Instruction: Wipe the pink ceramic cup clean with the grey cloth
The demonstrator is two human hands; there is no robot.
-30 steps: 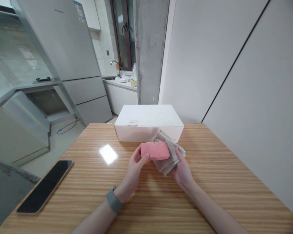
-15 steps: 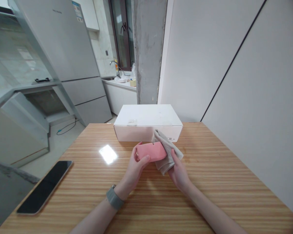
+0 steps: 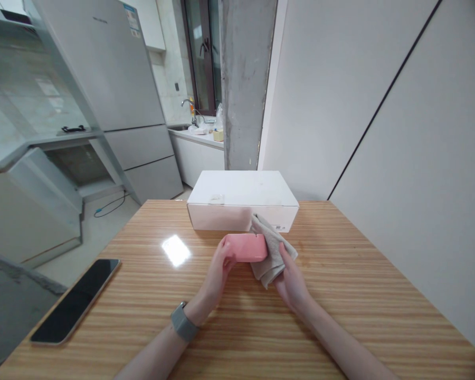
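Observation:
My left hand point(image 3: 217, 275) grips the left end of a small pink case point(image 3: 245, 247), held just above the wooden table point(image 3: 340, 316). My right hand point(image 3: 291, 282) holds a beige cloth point(image 3: 269, 252) bunched against the case's right end. The cloth's top corner sticks up behind the case. A grey watch band circles my left wrist. Both hands sit a little in front of the white box point(image 3: 241, 200).
The closed white box lies at the table's far edge, against a concrete pillar point(image 3: 245, 84). A dark phone point(image 3: 76, 300) lies face up near the table's left edge. A fridge and a kitchen counter with a sink stand beyond. A white wall runs along the right.
The pink case has turned in my left hand from tilted to level and dropped slightly. The cloth has stayed against its right end, shifting a little.

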